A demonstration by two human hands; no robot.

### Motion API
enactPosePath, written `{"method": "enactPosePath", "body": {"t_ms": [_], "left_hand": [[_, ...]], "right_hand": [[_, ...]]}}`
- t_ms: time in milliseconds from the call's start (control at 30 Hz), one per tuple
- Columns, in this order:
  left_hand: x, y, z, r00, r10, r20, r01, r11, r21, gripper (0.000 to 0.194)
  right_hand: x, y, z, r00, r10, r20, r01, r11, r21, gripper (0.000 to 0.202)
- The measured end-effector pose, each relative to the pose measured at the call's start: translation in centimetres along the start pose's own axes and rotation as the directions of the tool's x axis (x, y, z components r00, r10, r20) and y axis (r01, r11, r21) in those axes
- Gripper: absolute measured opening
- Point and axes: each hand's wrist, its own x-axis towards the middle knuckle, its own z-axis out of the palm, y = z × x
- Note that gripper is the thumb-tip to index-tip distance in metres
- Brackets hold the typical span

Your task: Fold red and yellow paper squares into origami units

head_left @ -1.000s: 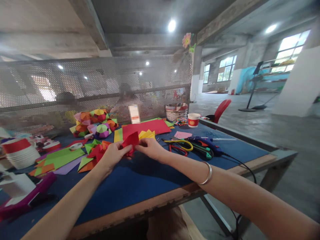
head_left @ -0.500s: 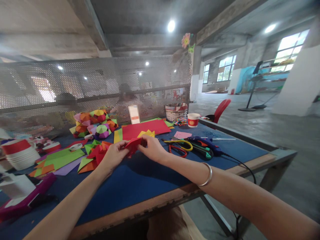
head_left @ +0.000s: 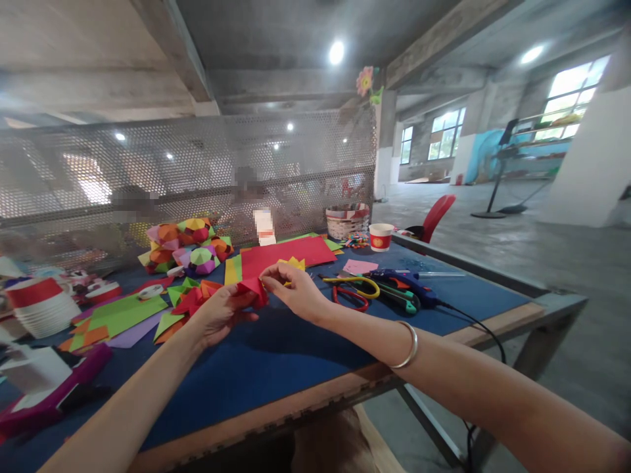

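Folded red paper piece [head_left: 254, 290] is held just above the table, in front of the red sheets [head_left: 296, 252]. Left hand [head_left: 221, 318] clamped on its left side between thumb and fingers, lower fingers loose beneath; grip presumably there to steady the piece. Right hand [head_left: 294, 290] has thumb and fingertips together at the piece's right edge, apparently for fine work on the paper; how firm the pinch is, cannot tell. Flat sheets lie behind, folded red and orange pieces [head_left: 197, 297] beside the left wrist, likely kept within easy reach. Looped-handle tool [head_left: 376, 286] and glue gun [head_left: 415, 282] sit right of the right hand, probably set aside so the middle stays free. Open room: bare blue tabletop [head_left: 266, 368] below both hands, running toward the wooden front edge [head_left: 256, 418]. Tighter on the left, where folded pieces crowd the wrist; rightward sweep would meet the tools. Black cable [head_left: 476, 323] runs over the table's right side, a possible snag for the right forearm.
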Motion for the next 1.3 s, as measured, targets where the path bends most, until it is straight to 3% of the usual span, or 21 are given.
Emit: {"method": "enactPosePath", "body": {"t_ms": [200,533,1033,1300], "left_hand": [[-0.1,0.3,0.2,0.996,-0.036,0.082,0.035,0.999,0.015,0.027],[0.1,0.2,0.8,0.999,-0.004,0.044,0.001,0.998,0.060,0.028],[0.0,0.3,1.0,1.000,-0.008,0.007,0.007,0.997,0.078,0.037],[0.3,-0.3,0.5,0.998,-0.037,0.047,0.032,0.994,0.100,0.042]], "right_hand": [[0.0,-0.1,-0.1,1.000,-0.005,-0.007,0.004,0.996,-0.084,0.015],[-0.1,0.0,-0.7,0.999,-0.037,0.009,0.038,0.973,-0.227,0.018],[0.0,0.1,-0.3,1.000,0.006,0.022,-0.001,0.977,-0.214,0.018],[0.2,0.7,-0.3,0.999,0.036,0.039,-0.028,0.979,-0.201,0.021]]}}
